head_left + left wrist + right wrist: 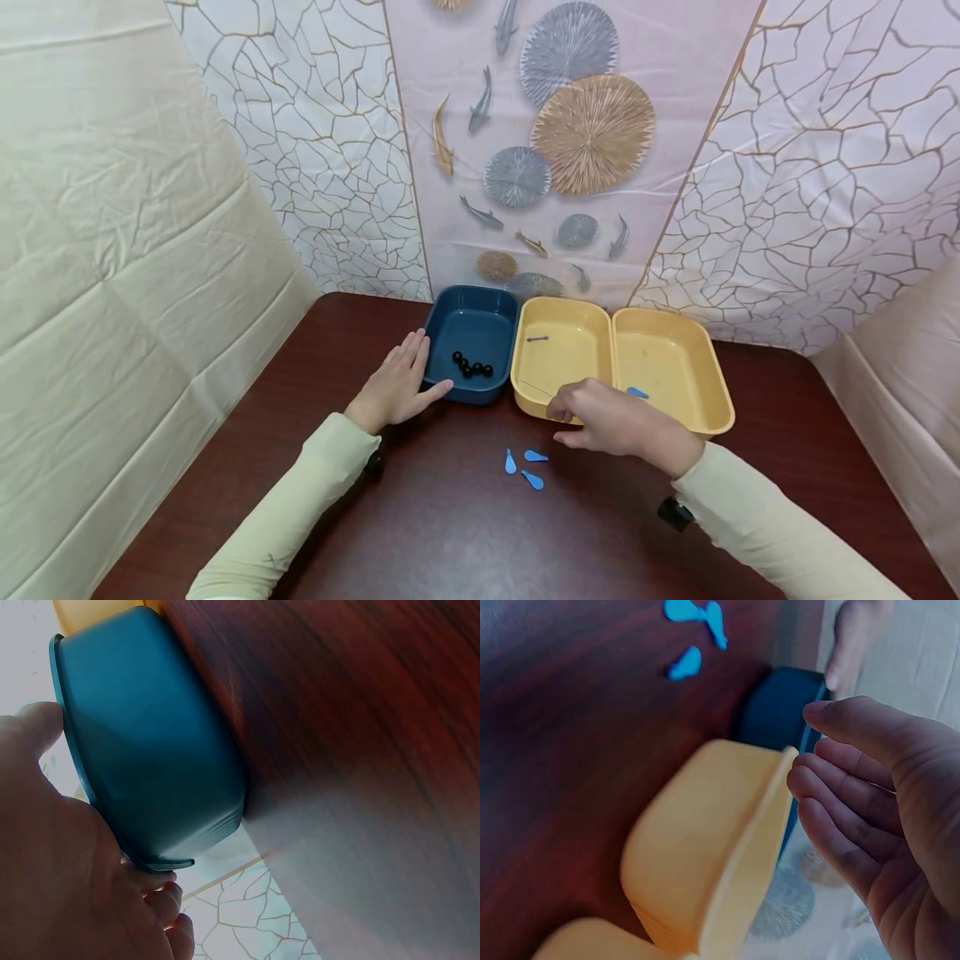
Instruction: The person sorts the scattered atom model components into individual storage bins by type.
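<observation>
My left hand [395, 385] rests with straight fingers on the rim of the dark blue tray [472, 308], thumb on its front corner. Inside that tray lie several black balls [468, 367]. Over the front edge of the middle yellow tray [566, 310] is my right hand [611, 418], its fingers loosely bent and nothing visible between them. The middle tray contains a small purple bar-shaped piece [537, 338] and a thin line-like thing [536, 387]. Three blue teardrop-shaped pieces [533, 480] lie on the table in front of the trays.
A second yellow tray [671, 321] adjoins on the right, with a blue piece [637, 392] in it, partly hidden by my right hand. The trays stand in a row at the far side of the dark wooden table [450, 533], before a patterned cloth [345, 167].
</observation>
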### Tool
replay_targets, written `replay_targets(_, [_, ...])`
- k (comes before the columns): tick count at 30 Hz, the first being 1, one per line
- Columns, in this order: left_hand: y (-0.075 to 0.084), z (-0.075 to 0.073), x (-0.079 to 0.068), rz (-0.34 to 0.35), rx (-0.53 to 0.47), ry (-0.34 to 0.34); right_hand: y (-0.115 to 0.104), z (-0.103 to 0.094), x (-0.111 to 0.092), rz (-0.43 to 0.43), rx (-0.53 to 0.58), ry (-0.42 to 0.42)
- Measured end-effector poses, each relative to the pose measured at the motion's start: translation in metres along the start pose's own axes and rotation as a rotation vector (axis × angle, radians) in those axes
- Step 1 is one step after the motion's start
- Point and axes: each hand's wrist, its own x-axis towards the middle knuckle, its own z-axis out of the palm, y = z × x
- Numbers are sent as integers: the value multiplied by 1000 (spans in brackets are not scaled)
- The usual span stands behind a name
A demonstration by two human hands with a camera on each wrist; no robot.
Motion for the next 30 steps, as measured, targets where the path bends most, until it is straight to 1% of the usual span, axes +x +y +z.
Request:
replay_targets(2, [0, 0, -1, 0, 2, 0, 0, 7, 0, -6, 18, -5])
replay_targets(7, [0, 0, -1, 0, 4, 0, -1, 23, 2, 15, 66, -50])
replay_targets(15, [1, -1, -1, 0, 2, -1, 4, 45, 5, 40, 92, -80])
replay_targets(23, [1, -1, -1, -6, 16, -9, 10, 59, 5, 57, 105, -76])
replay_targets(30, [1, -1, 0, -5, 24, -8, 13, 67, 8, 57, 156, -86])
